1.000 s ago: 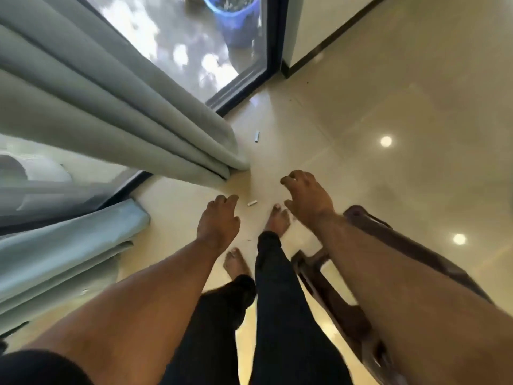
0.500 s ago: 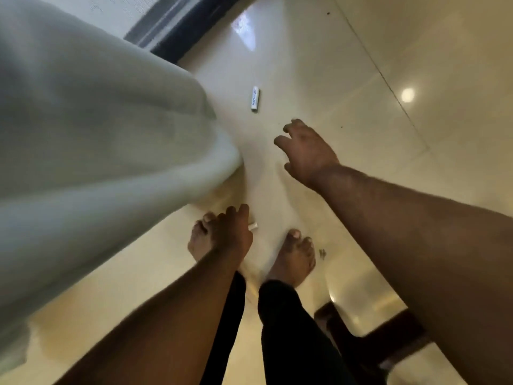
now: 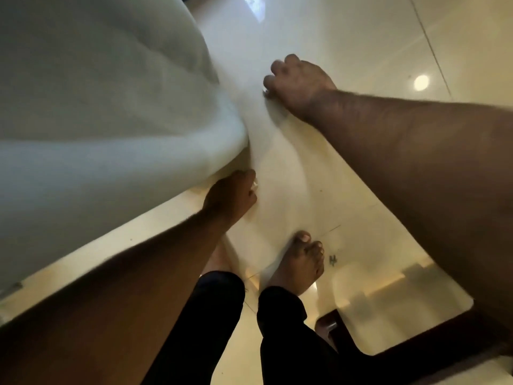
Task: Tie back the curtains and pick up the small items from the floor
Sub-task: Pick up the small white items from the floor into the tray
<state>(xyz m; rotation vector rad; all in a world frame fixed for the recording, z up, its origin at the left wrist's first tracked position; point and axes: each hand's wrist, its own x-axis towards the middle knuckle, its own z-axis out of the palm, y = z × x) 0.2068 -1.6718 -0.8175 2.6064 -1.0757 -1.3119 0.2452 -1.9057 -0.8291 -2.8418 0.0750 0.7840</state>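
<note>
The pale grey-green curtain (image 3: 97, 120) fills the upper left, its hem hanging just above the cream tiled floor (image 3: 347, 37). My left hand (image 3: 230, 195) is down at the floor by the curtain's hem, and its fingertips pinch a small white item (image 3: 254, 186). Further out, my right hand (image 3: 298, 79) is on the floor with its fingers curled over a second small white item (image 3: 266, 91); only the tip of that item shows under the thumb.
My bare feet stand on the tiles, the right foot (image 3: 299, 262) below the hands. A tiny dark scrap (image 3: 333, 259) lies beside that foot. A dark brown chair frame (image 3: 361, 351) sits at the bottom right, close behind my right leg.
I have bent lower toward the floor. My right hand reached forward onto the white stick-shaped item, covering it. My left hand closed on the small white piece near my feet.
</note>
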